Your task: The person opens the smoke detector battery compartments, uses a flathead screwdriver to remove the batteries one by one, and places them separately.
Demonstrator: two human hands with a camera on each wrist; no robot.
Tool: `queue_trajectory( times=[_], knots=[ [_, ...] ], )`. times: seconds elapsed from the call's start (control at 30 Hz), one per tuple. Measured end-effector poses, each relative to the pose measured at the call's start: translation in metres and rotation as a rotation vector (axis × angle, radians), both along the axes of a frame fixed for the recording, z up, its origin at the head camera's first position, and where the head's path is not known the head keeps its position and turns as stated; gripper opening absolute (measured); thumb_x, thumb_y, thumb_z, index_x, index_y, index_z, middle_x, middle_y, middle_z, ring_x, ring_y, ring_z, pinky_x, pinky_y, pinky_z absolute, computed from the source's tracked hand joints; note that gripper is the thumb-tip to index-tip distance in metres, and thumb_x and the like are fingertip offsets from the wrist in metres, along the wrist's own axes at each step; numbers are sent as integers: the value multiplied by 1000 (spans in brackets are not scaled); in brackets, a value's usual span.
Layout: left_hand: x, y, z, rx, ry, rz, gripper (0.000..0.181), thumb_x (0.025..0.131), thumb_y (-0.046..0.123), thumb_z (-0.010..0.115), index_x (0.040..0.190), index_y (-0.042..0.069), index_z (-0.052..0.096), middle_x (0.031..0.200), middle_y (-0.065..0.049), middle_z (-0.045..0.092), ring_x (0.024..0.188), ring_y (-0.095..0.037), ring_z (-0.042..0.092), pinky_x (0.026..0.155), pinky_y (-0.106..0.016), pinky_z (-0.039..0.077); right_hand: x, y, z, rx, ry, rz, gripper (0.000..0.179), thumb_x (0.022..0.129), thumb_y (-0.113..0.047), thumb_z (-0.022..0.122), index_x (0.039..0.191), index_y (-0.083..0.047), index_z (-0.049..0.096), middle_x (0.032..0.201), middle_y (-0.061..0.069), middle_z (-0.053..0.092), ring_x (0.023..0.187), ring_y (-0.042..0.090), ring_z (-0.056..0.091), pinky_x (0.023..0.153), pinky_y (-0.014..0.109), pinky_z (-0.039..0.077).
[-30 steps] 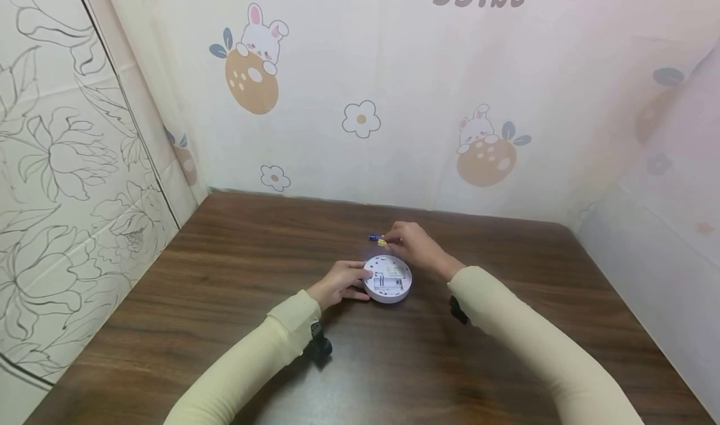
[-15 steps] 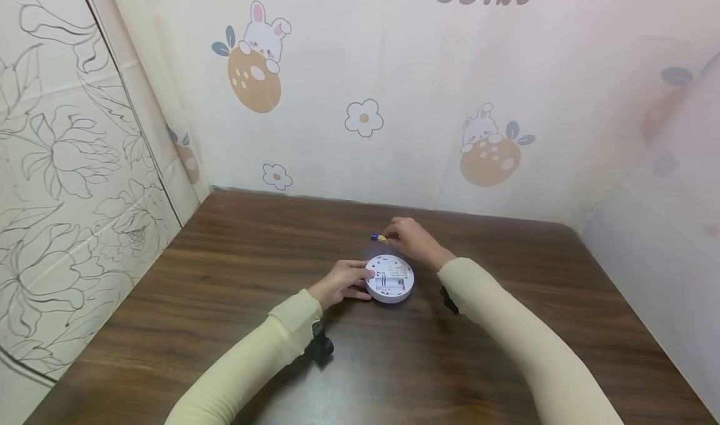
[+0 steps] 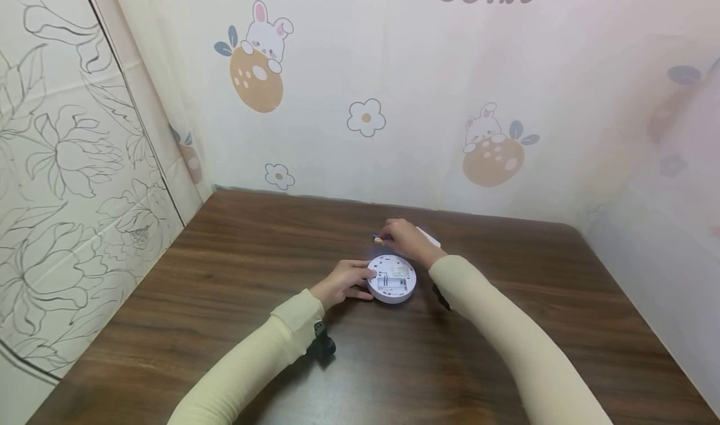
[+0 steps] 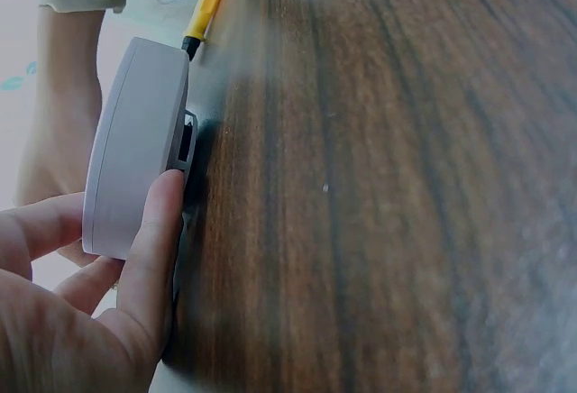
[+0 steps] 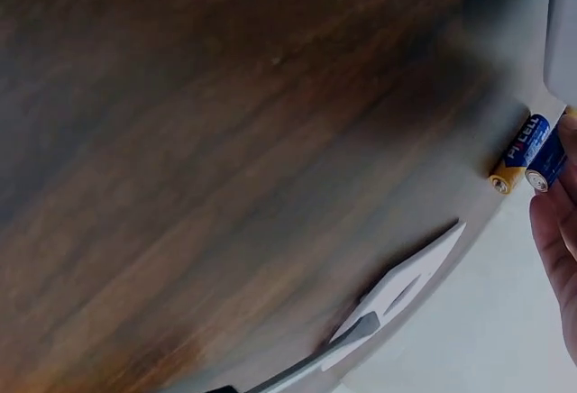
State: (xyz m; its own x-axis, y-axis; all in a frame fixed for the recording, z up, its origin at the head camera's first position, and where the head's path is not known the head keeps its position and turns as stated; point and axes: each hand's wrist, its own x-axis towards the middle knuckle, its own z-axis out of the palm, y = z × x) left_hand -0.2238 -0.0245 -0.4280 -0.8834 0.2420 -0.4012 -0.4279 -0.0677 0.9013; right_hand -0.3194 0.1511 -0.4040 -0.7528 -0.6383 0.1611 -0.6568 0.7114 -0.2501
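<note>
The step in hand looks to be the picking up of a battery (image 5: 546, 164), on the far side of the round white device (image 3: 388, 265): the fingertips of the right hand (image 3: 406, 238) appear clamped on it, though whether it is off the table (image 3: 270, 244) I cannot tell. A second battery (image 5: 520, 155) lies just beside the held one. The next move probably calls for a firm pinch, drawing the first clear of its neighbour. The left hand (image 3: 347, 281), at the device's left edge, grips the rim, one finger on the upper face and the thumb lower on the side. The device itself rests on the table, its flat face up, with small slots, a faint printed label and a rectangular recess that seems to hold no cell; its side is smooth and pale. A white flat piece (image 3: 429, 236) lies beyond the device, to its right
</note>
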Motion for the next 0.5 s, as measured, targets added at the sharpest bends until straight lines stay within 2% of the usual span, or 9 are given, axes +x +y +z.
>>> queue_trajectory(
  times=[0.27,0.5],
  knots=[
    [-1,1,-2,6,-7,5,48,89,1,61,135,-7,47,102,-16,63,80,-22,62,71,-41,59,-5,-4,-9,45,1,-13,13,86,-3,68,99,-1,72,94,9,64,89,26,62,81,38,54],
    [-1,0,-1,-4,-2,4,48,89,1,61,134,-7,48,102,-16,62,81,-22,63,70,-41,59,-5,-4,-11,73,-25,-31,16,87,-6,69,101,-1,72,93,8,63,89,25,62,81,37,54]
  ],
)
